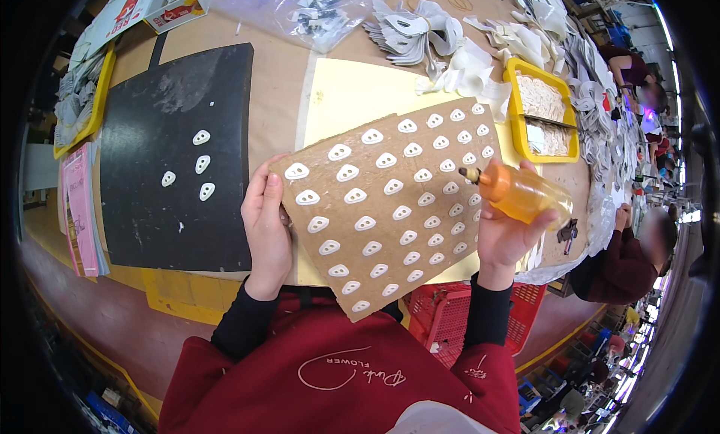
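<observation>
My left hand grips the left edge of a brown cardboard sheet and holds it tilted above the table's near edge. Rows of several small white oval pieces with two holes each lie stuck on the sheet. My right hand holds an orange squeeze bottle with a dark nozzle at the sheet's right edge, the tip pointing left over the pieces.
A black mat at the left carries a few white pieces. A pale yellow sheet lies under the cardboard. A yellow tray, white cut parts and a plastic bag sit behind. Red basket below. Another person sits at right.
</observation>
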Tool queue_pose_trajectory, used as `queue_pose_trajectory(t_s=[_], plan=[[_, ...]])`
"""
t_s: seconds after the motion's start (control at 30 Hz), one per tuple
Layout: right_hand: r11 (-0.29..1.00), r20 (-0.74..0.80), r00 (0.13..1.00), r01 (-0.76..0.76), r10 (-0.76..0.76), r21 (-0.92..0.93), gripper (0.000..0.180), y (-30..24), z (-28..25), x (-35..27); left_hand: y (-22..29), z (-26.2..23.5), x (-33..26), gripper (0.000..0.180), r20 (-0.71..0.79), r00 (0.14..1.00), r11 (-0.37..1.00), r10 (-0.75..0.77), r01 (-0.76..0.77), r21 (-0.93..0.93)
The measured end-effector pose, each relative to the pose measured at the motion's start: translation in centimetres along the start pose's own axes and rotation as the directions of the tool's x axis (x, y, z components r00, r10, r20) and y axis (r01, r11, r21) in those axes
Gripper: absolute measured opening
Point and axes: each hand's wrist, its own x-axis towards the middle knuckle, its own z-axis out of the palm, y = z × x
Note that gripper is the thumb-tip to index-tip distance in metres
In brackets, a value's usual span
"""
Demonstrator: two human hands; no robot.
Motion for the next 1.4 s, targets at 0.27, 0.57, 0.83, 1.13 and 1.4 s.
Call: queue_pose_trajectory(t_s=[0.27, 0.57, 0.83, 1.13, 1.4], plan=[[0.976, 0.146, 0.989, 0.019, 0.014, -0.219, 0.085, 1.9, -0.8, -3.3, 0.1, 0.2, -0.1, 0.031, -0.017, 1.000, 1.000, -0.006, 0.006, 0.012], [0.973, 0.296, 0.955, 0.052, 0.017, -0.226, 0.078, 3.3, -0.1, -3.4, 0.0, 0.1, 0.0, 0.031, -0.008, 1.000, 1.000, 0.022, -0.022, 0.022], [0.952, 0.352, 0.936, 0.118, -0.011, -0.284, 0.075, 3.4, -0.7, -3.2, 0.0, 0.1, 0.0, 0.031, -0.005, 1.000, 1.000, 0.004, -0.003, 0.023], [0.915, 0.364, 0.930, 0.180, -0.039, -0.361, 0.073, 3.8, -0.7, -3.5, 0.0, 0.3, 0.0, 0.031, -0.013, 1.000, 1.000, 0.016, -0.016, 0.000], [0.819, 0.472, 0.876, 0.340, -0.098, -0.462, 0.069, 3.3, 0.4, -3.3, 0.1, 0.3, 0.0, 0.031, -0.017, 1.000, 1.000, 0.010, -0.010, -0.001]])
